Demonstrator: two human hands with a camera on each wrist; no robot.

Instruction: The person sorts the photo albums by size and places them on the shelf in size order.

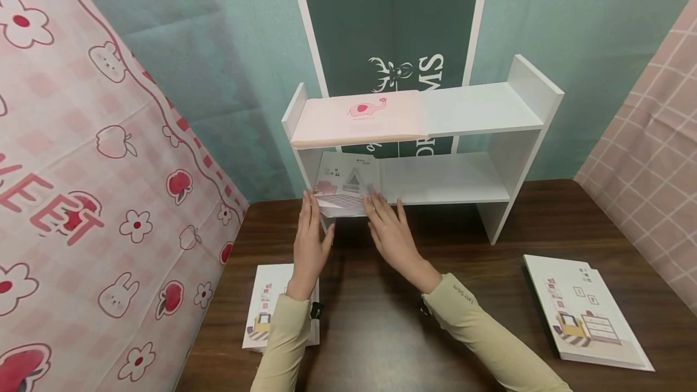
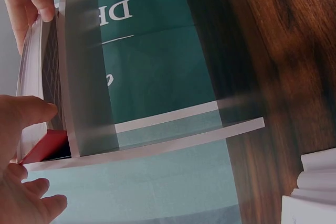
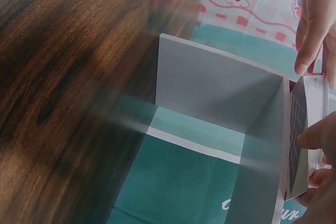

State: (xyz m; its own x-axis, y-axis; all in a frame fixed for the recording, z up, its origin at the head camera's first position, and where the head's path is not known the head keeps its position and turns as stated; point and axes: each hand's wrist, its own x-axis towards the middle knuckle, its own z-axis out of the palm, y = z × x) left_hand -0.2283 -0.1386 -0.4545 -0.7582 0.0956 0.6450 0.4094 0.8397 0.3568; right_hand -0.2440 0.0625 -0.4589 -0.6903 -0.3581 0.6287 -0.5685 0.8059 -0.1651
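On the lower level of a white shelf [image 1: 446, 180], a small stack of books [image 1: 348, 174] lies flat at the left end, its top cover printed with a room drawing. My left hand [image 1: 310, 253] touches the stack's front left corner, fingers extended along the shelf's side panel. In the left wrist view, the left thumb [image 2: 37, 111] presses on the book edge beside a red corner. My right hand [image 1: 394, 238] rests its outstretched fingers at the stack's front right corner. The right thumb [image 3: 317, 132] touches the front edges in the right wrist view.
A pink book with an elephant [image 1: 362, 117] lies on the shelf's upper level. White books [image 1: 267, 301] sit under my left forearm, and another white stack [image 1: 588, 313] lies at the right. All stand on a dark wooden table [image 1: 463, 319] between patterned curtains [image 1: 136, 198].
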